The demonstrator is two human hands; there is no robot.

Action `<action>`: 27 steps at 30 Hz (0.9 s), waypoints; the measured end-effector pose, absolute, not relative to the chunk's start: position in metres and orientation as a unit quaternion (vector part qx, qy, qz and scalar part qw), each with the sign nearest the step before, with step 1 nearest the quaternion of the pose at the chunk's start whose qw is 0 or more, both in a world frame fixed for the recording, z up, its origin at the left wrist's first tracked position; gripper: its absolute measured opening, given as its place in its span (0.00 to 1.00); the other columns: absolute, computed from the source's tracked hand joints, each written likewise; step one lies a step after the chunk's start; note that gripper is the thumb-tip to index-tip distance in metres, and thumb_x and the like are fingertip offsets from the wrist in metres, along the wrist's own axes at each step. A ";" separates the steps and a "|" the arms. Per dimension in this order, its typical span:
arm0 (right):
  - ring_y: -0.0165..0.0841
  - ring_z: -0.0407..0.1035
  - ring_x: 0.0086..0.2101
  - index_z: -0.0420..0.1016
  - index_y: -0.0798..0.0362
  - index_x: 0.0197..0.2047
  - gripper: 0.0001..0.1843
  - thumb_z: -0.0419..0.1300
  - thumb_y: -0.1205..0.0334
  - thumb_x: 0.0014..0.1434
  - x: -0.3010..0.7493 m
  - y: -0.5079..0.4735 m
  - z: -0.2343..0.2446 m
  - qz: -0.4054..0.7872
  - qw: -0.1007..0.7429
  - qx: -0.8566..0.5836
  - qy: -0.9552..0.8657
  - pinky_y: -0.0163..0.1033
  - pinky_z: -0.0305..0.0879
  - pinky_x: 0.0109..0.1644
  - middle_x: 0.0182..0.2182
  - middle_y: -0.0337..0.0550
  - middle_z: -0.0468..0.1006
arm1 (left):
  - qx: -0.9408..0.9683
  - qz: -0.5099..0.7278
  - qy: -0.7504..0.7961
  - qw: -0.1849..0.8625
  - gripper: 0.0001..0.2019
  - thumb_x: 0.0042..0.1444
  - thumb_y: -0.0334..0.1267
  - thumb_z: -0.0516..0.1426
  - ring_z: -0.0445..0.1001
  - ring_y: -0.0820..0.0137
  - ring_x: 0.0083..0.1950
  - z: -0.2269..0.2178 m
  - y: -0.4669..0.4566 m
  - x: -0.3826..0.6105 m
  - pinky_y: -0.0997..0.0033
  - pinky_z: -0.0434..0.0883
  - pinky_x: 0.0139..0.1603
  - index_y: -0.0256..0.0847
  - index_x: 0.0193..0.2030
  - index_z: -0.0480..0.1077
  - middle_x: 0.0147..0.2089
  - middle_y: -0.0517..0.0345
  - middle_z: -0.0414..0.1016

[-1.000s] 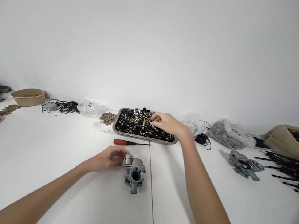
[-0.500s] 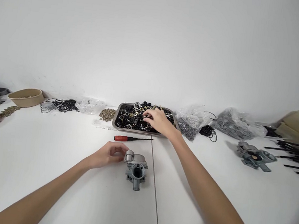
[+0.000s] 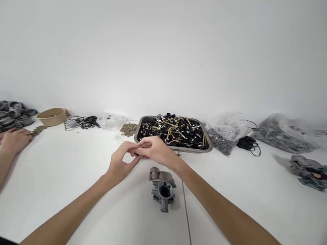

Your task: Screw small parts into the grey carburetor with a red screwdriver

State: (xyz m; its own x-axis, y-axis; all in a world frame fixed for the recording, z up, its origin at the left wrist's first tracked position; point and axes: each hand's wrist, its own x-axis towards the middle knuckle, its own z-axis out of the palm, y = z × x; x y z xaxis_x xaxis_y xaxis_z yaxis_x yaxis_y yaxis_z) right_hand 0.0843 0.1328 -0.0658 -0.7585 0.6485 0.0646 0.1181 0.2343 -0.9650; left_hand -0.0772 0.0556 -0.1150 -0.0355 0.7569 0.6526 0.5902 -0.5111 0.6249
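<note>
My left hand (image 3: 121,160) and my right hand (image 3: 154,150) meet just in front of the parts tray, fingertips pinched together. Between them a sliver of a small black part (image 3: 137,154) shows; the fingers hide most of it. Below my right wrist a grey metal carburetor (image 3: 164,191) stands on the white table, touched by neither hand. Behind the hands, the metal tray (image 3: 209,146) holds a heap of black caps, brass-coloured screws and shiny rings. Only the dark tip of a screwdriver (image 3: 178,154) shows past my right hand.
Another person's hands (image 3: 16,141) work at the left by grey castings (image 3: 7,116) and a tan bowl (image 3: 51,117). Along the wall lie black rubber rings (image 3: 87,121), small brass pieces (image 3: 129,129) and plastic bags of parts (image 3: 225,132). A second carburetor (image 3: 317,175) is at the right.
My right hand has left the tray and come to my left hand, which has let go of the carburetor. The view has swung left, and a second hand of the other person shows.
</note>
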 end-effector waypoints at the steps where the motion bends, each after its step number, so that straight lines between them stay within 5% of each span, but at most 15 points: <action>1: 0.32 0.71 0.31 0.76 0.55 0.37 0.16 0.68 0.50 0.53 0.083 0.131 -0.069 0.563 0.241 -0.265 -0.745 0.35 0.67 0.34 0.30 0.43 0.78 | 0.691 0.532 0.484 0.079 0.11 0.57 0.39 0.61 0.72 0.75 0.38 -0.116 0.056 -0.078 0.71 0.74 0.42 0.42 0.46 0.70 0.42 0.55 0.73; 7: 0.33 0.73 0.31 0.72 0.54 0.44 0.20 0.65 0.46 0.57 0.089 0.137 -0.067 0.572 0.213 -0.257 -0.749 0.37 0.68 0.36 0.28 0.41 0.78 | 0.659 0.537 0.505 0.151 0.13 0.55 0.45 0.62 0.72 0.74 0.37 -0.119 0.058 -0.082 0.68 0.74 0.45 0.41 0.44 0.73 0.40 0.54 0.75; 10: 0.35 0.74 0.37 0.72 0.52 0.49 0.18 0.60 0.48 0.62 0.102 0.133 -0.061 0.516 0.186 -0.277 -0.789 0.39 0.68 0.40 0.36 0.44 0.79 | 0.627 0.505 0.563 0.190 0.15 0.54 0.49 0.62 0.70 0.74 0.34 -0.123 0.065 -0.088 0.70 0.71 0.42 0.38 0.39 0.75 0.33 0.56 0.75; 15: 0.35 0.72 0.40 0.73 0.49 0.46 0.15 0.55 0.49 0.66 0.148 0.108 -0.075 0.392 0.263 -0.338 -0.814 0.40 0.65 0.43 0.39 0.42 0.78 | 0.612 0.432 0.621 0.232 0.15 0.47 0.48 0.66 0.63 0.76 0.28 -0.133 0.074 -0.093 0.74 0.61 0.31 0.37 0.27 0.75 0.26 0.60 0.71; 19: 0.36 0.71 0.37 0.73 0.50 0.42 0.17 0.53 0.46 0.67 0.187 0.093 -0.101 0.383 0.311 -0.386 -0.779 0.41 0.64 0.41 0.35 0.42 0.77 | 0.599 0.420 0.636 0.246 0.15 0.47 0.49 0.66 0.61 0.77 0.27 -0.132 0.074 -0.089 0.74 0.58 0.30 0.37 0.26 0.74 0.24 0.61 0.70; 22: 0.38 0.70 0.44 0.71 0.50 0.49 0.20 0.54 0.44 0.66 0.199 0.087 -0.111 0.414 0.323 -0.360 -0.771 0.43 0.66 0.48 0.43 0.45 0.76 | 0.575 0.438 0.652 0.230 0.17 0.47 0.49 0.65 0.60 0.77 0.27 -0.123 0.069 -0.085 0.74 0.57 0.30 0.36 0.23 0.71 0.23 0.61 0.68; 27: 0.43 0.61 0.59 0.52 0.42 0.68 0.49 0.72 0.47 0.49 0.193 0.073 -0.119 0.454 0.214 -0.238 -0.831 0.49 0.63 0.61 0.63 0.48 0.60 | 0.514 0.470 0.688 0.203 0.20 0.48 0.53 0.64 0.61 0.78 0.24 -0.103 0.032 -0.071 0.75 0.59 0.28 0.36 0.23 0.70 0.20 0.62 0.66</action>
